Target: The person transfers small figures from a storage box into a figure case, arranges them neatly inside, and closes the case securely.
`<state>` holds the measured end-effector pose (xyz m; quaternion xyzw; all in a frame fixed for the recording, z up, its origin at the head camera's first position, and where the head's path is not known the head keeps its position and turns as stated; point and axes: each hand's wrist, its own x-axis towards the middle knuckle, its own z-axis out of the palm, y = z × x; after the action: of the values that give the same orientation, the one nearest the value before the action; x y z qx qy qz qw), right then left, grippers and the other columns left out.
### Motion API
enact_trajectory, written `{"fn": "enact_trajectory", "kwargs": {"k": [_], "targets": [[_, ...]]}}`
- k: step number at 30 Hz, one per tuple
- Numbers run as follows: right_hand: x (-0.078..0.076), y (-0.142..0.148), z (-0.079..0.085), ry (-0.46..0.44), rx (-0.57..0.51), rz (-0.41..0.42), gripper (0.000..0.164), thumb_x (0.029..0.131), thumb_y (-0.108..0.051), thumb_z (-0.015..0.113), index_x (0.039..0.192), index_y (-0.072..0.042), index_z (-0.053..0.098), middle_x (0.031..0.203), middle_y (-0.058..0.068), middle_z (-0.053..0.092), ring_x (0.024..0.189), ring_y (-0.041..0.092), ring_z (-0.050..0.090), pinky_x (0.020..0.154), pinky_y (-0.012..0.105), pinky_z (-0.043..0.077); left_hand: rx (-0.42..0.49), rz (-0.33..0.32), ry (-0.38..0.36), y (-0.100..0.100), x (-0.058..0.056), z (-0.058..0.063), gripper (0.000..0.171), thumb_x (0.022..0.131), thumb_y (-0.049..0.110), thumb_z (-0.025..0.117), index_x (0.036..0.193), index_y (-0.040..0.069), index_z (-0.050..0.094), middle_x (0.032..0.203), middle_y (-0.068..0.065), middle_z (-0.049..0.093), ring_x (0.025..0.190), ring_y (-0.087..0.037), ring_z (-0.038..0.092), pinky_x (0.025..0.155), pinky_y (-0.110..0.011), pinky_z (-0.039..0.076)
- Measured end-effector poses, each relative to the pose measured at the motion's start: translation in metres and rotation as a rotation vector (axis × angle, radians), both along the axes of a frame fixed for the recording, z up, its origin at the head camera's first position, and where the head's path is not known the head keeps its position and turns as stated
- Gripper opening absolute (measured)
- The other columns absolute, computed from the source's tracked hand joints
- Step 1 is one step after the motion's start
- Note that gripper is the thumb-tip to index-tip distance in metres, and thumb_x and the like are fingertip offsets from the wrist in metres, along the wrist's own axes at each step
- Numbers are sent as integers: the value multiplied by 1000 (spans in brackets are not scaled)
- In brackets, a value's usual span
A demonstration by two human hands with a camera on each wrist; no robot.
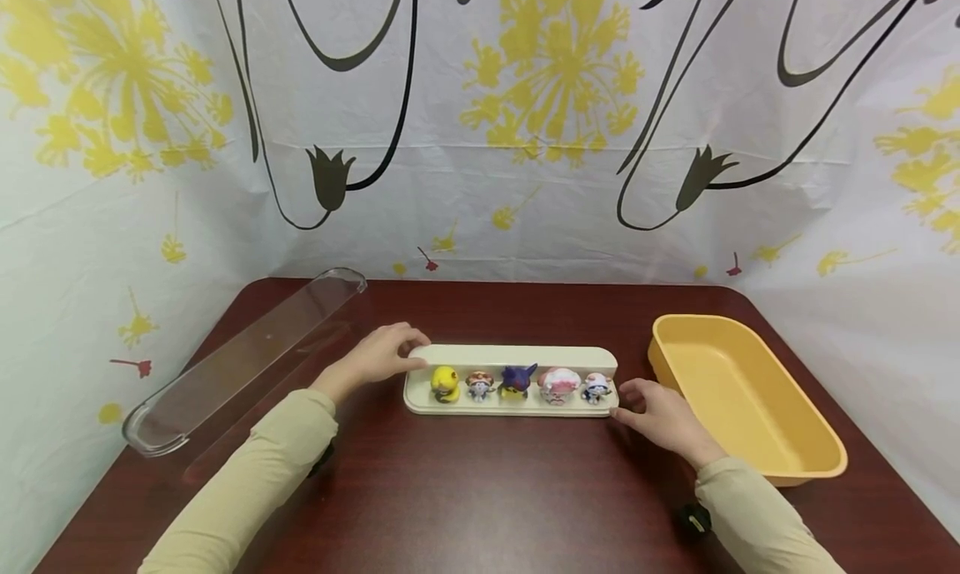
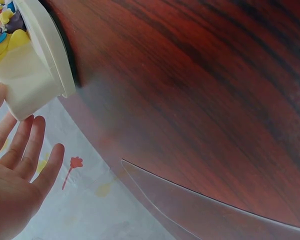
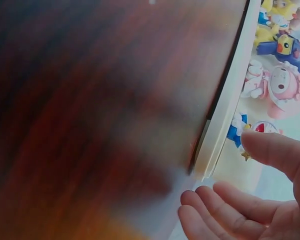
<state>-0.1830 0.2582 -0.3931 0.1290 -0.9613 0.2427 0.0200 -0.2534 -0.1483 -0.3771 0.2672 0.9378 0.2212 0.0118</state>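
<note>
A cream stepped display stand [image 1: 517,356] lies lengthwise across the table, with several small figurines lined up on its lower ledge. From left these include a yellow figurine [image 1: 445,385], a purple-and-yellow figurine [image 1: 515,382], a pink-and-white figurine [image 1: 558,386] and a blue-and-white figurine [image 1: 596,388]. My left hand [image 1: 380,353] pinches the stand's raised back part at its left end, thumb in front and fingers behind. At the right end, my right hand [image 1: 663,416] has its thumb beside the blue-and-white figurine [image 3: 238,127] and its other fingers loosely bent near the stand's end.
Along the table's left side lies a long clear plastic cover [image 1: 247,349]. A yellow plastic bin [image 1: 742,382] stands on the right, close behind my right hand. A patterned white cloth [image 1: 480,249] hangs around the back and sides of the dark red table [image 1: 480,491].
</note>
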Motion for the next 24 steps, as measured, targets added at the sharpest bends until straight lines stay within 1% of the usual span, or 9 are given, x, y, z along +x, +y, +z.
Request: {"fn": "enact_trajectory", "kwargs": {"k": [8, 13, 16, 20, 22, 24], "targets": [[-4, 1, -5, -5, 41, 9, 25, 77, -20, 66, 91, -1, 61, 79, 3, 62, 71, 18, 57, 65, 37, 43, -10, 15, -18, 0, 2, 2, 33, 80, 31, 65, 105, 10, 62, 86, 2, 53, 78, -13, 50, 67, -30, 41], [-7, 1, -8, 2, 71, 15, 20, 76, -18, 67, 87, -3, 61, 74, 0, 60, 68, 16, 55, 62, 36, 42, -25, 6, -28, -1, 5, 3, 35, 83, 32, 61, 109, 10, 61, 86, 1, 52, 78, -16, 50, 64, -31, 40], [-8, 1, -9, 10, 74, 19, 18, 76, -17, 67, 86, -4, 60, 73, -1, 59, 66, 15, 55, 61, 35, 42, -37, 4, -19, -2, 9, 5, 39, 84, 33, 59, 114, 8, 59, 90, -1, 53, 81, -18, 52, 65, -32, 41], [-8, 1, -9, 13, 63, 29, 17, 76, -17, 67, 85, -4, 60, 73, -1, 59, 66, 15, 55, 61, 35, 42, -40, 19, 39, -7, 16, 13, 42, 85, 34, 57, 117, 8, 56, 98, -2, 54, 88, -17, 54, 70, -36, 43], [-8, 2, -9, 13, 55, 30, 18, 75, -17, 68, 85, -4, 59, 73, -1, 59, 67, 15, 55, 61, 35, 42, -26, 25, 80, -11, 21, 20, 41, 84, 34, 58, 117, 9, 56, 100, -3, 54, 90, -18, 54, 70, -37, 44], [-8, 3, -9, 11, 46, 30, 19, 75, -17, 68, 87, -5, 59, 74, -1, 60, 68, 16, 56, 61, 35, 42, -16, 34, 121, -14, 28, 30, 41, 83, 34, 59, 116, 10, 56, 101, -2, 54, 91, -17, 54, 70, -38, 44]]}}
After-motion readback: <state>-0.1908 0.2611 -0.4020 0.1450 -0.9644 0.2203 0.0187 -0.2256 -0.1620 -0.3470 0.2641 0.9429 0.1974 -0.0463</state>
